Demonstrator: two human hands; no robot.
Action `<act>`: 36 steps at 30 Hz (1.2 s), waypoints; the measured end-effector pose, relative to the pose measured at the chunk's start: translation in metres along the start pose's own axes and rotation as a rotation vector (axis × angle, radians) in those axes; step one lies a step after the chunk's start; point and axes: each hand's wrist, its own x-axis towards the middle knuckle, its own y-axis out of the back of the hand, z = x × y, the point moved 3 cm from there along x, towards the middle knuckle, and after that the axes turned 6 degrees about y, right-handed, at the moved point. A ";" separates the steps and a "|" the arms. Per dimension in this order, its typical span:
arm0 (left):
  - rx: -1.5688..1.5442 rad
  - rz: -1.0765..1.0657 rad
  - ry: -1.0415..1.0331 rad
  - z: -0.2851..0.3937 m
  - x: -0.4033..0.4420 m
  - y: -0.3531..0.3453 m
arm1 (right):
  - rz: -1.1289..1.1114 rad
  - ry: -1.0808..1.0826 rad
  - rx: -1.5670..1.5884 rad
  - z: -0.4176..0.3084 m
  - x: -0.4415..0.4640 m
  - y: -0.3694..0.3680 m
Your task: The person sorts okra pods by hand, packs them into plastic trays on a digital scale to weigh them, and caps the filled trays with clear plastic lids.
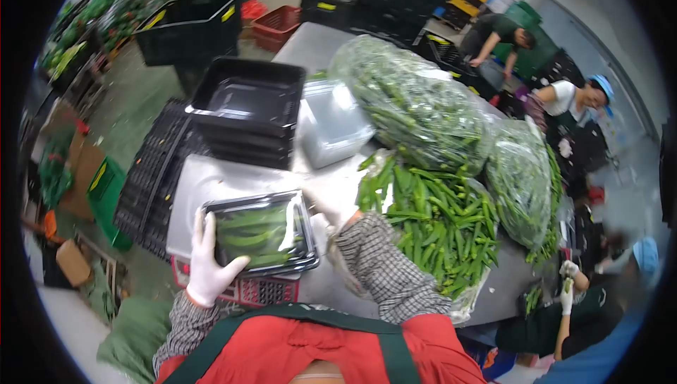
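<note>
A black tray with a clear lid (261, 232) holds green okra pods and lies over a scale with a red keypad (266, 291). My left hand (210, 260), in a white glove, grips the tray's left edge, thumb over the lid. At the tray's upper right corner is my right hand (328, 209), also gloved; its fingers are blurred and partly hidden, so their grip cannot be made out. Loose okra (441, 225) is heaped to the right. Behind the scale stand stacked black trays (247, 119) and a stack of clear lids (331, 123).
Large clear bags of okra (416, 105) lie across the metal table (300, 45). Black crates (159, 172) stand left of the scale. Two people (501, 35) (575, 102) work at the back right; another person's gloved hands (568, 285) are at the right edge.
</note>
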 end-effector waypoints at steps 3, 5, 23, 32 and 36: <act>0.035 -0.008 -0.021 -0.002 -0.001 -0.003 | -0.138 -0.078 0.179 0.038 0.022 -0.007; 0.006 -0.021 -0.035 -0.002 -0.001 -0.004 | -0.217 -0.097 0.353 0.075 0.040 -0.008; 0.056 -0.088 -0.035 -0.002 -0.001 -0.008 | -0.115 -0.023 0.419 0.134 -0.064 -0.009; 0.039 -0.085 -0.026 -0.001 -0.001 -0.008 | -0.207 0.019 1.010 0.163 -0.079 -0.034; 0.004 -0.064 -0.021 -0.002 0.000 -0.011 | -0.158 0.043 1.125 0.170 -0.073 -0.041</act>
